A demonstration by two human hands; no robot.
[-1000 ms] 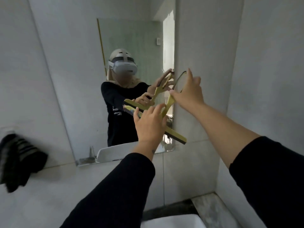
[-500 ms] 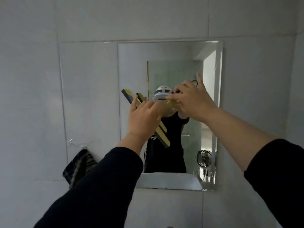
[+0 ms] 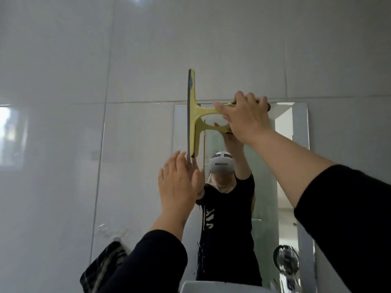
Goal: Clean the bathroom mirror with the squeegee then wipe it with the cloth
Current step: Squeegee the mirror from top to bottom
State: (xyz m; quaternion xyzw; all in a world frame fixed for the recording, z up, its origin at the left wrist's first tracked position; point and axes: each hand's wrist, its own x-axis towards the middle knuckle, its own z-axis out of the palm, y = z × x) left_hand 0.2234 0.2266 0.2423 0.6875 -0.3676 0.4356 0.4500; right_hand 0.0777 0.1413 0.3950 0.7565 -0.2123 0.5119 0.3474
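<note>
The right hand is curled around the handle of the squeegee, fingers wrapped over the top and thumb stretched along the yellow frame. The squeegee is turned so its long blade stands upright, the dark rubber edge facing left; its upper part rises above the top edge of the mirror and lies over the wall tile, while the lower part lies over the mirror's upper left corner. The handle is an open loop of yellow plastic, forked where it meets the blade.

The left hand is raised below the blade with fingers straight and together, palm toward the glass, fingertips at the blade's lower end; whether they touch it cannot be told. It holds nothing.

The mirror is a plain rectangle with a bevelled rim, fixed flat to the wall, which is faced with large glossy pale-grey tiles with thin grout lines. The glass reflects the person in a dark top, with both arms up. A striped dark cloth hangs on the wall at the lower left, beside the mirror. At the bottom edge, a white basin rim shows.
</note>
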